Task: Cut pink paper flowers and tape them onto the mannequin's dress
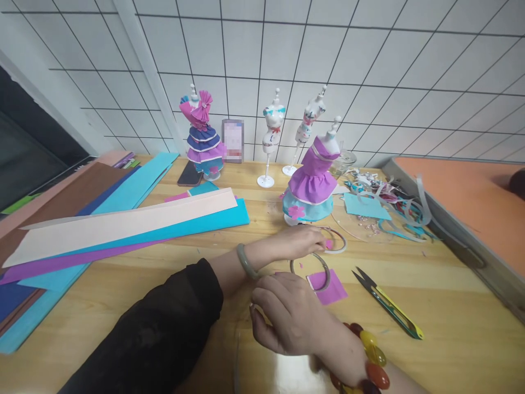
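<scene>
My left hand (301,242), with a grey-green bangle (247,262) on its wrist, reaches to the foot of a small dress form. Its fingers are bent together at the left edge of a thin tape ring (339,241); what they hold, if anything, is hidden. Nearer, my right hand (287,314) is raised with thumb and fingers pinched together. Something tiny and whitish may show at its fingertips. Just beyond it, a second ring (327,279) rests partly on a purple paper square (335,293). The dress form wears a purple and turquoise paper dress (314,178).
Yellow-green thread snips (388,303) lie at right, blades pointing away. Long coloured paper strips (135,221) cover the left side. Behind stand a dressed form (205,142), two bare forms and a phone (233,141). Paper scraps (388,197) lie beside an orange-lined tray (463,191).
</scene>
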### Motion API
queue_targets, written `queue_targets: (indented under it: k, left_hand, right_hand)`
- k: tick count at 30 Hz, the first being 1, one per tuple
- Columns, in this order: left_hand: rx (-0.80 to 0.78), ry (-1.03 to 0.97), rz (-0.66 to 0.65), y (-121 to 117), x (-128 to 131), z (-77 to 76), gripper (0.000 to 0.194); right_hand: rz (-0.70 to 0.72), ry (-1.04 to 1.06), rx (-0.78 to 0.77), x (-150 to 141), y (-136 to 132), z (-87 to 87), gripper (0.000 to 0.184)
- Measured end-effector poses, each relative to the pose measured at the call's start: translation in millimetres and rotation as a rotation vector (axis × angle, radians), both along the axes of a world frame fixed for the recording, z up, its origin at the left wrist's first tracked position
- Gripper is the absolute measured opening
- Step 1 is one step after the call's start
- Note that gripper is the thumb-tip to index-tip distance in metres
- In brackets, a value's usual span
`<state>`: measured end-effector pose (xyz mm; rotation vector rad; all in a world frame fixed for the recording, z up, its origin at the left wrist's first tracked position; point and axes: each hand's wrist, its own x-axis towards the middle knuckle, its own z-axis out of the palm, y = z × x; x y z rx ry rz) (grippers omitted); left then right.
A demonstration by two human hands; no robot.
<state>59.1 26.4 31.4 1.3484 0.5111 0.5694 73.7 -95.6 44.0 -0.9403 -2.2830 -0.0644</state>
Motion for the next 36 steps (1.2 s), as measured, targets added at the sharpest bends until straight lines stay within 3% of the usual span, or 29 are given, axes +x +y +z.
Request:
queue_targets:
  k: [3, 9, 14, 24, 27, 30, 33, 36]
  left_hand:
    - [0.233, 0.036, -0.212, -0.5, 1.2, -4.5, 0.005]
    - [0.097, -0.028, -0.243, -2.4, 5.8, -13.4, 0.026]
    - [0.090, -0.047, -0.207, -7.0, 5.4, -15.7, 0.033]
    - [0.063, -0.049, -0.103, -11.3, 14.0, -24.6, 0.027]
    - [0.194, -0.015, -0.060, -12.7, 13.5, -25.9, 0.026]
    - [0.442, -0.007, -0.018, -12.7, 12.1, -27.5, 0.026]
    - [0.700, -0.029, -0.065, -11.0, 11.9, -31.6, 0.024]
    - [0.829, 0.033, -0.120, -10.7, 11.8, -35.4, 0.022]
  right_hand:
    - [-0.008, 0.002, -0.005, -0.1, 0.0, -0.9, 0.014]
    - [-0.026, -0.019, -0.006, -0.6, 0.3, -3.3, 0.013]
    - [-0.039, -0.053, -0.032, -1.1, 0.5, -4.3, 0.014]
    - [-0.028, -0.090, -0.091, -2.5, 1.7, -2.5, 0.015]
    - [-0.029, -0.091, -0.084, -3.0, 2.1, -3.6, 0.015]
    - [-0.029, -0.083, -0.067, -3.0, 1.6, -5.3, 0.014]
    - [-0.036, -0.079, -0.061, -2.2, 0.8, -7.7, 0.013]
    - [-0.038, -0.076, -0.075, -0.3, 2.0, -10.1, 0.013]
